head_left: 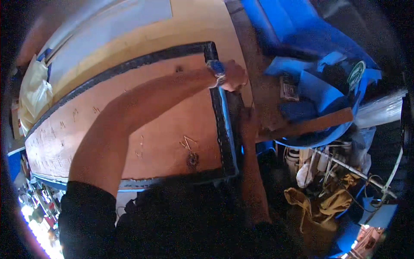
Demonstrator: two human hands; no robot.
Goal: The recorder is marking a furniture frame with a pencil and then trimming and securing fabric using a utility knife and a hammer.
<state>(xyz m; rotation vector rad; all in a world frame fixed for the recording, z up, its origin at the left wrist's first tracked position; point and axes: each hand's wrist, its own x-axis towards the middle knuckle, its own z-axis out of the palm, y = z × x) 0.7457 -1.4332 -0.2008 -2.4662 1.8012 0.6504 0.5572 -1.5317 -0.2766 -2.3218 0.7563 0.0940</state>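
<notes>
A large light-brown wooden panel (172, 116) lies in front of me, edged all round with a black strip (164, 55). My left arm reaches across it. At the panel's right edge, near the far corner, my left hand (235, 77) is closed; what its fingers hold, if anything, is hidden. A blue band sits at that wrist. A narrow blue strip (225, 114) runs along the black right border, below this hand. Nearer to me, just right of that border, is my right hand (248, 123), dark and blurred, its fingers unclear.
Several small nails or slivers (188, 141) lie on the panel near a dark knot (192, 160). At right stands a round blue bin (319, 141) of scraps, with a brown wooden bar (319, 122) across it. Yellow-brown cloth (330, 205) and poles lie below.
</notes>
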